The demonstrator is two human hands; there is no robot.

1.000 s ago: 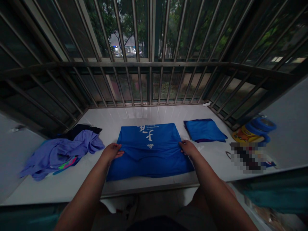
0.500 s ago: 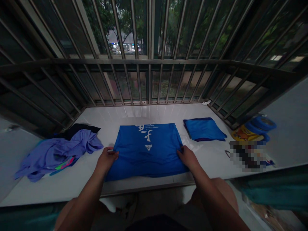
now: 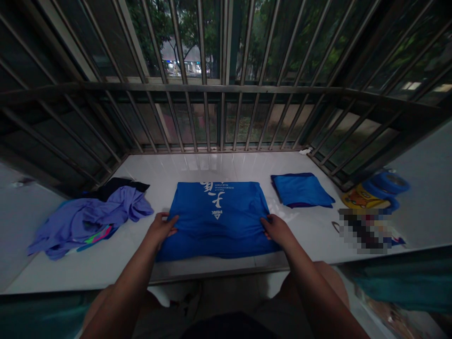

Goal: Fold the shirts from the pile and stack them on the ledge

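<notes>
A blue T-shirt [image 3: 212, 235] with white lettering lies folded over on the white ledge [image 3: 219, 165] in front of me. My left hand [image 3: 165, 228] pinches its left edge between thumb and fingers. At the opposite edge, my right hand [image 3: 274, 228] grips the cloth the same way. Small wrinkles run across the fabric between both hands. To the right of the shirt sits a stack of folded blue and purple clothes [image 3: 302, 189]. On the left lies a loose heap with a crumpled lavender garment [image 3: 92, 219] and a black one [image 3: 118, 187].
Metal window bars [image 3: 222, 117] rise along the back of the ledge. At the right stand a yellow and blue container [image 3: 367, 193] and a pixelated item [image 3: 363, 233]. Below the ledge hang teal cloths, one on the right [image 3: 406, 282].
The camera view has shifted slightly. Both hands keep hold of the shirt's side edges, and my left hand has moved a little inward. The shirt has hardly moved.
</notes>
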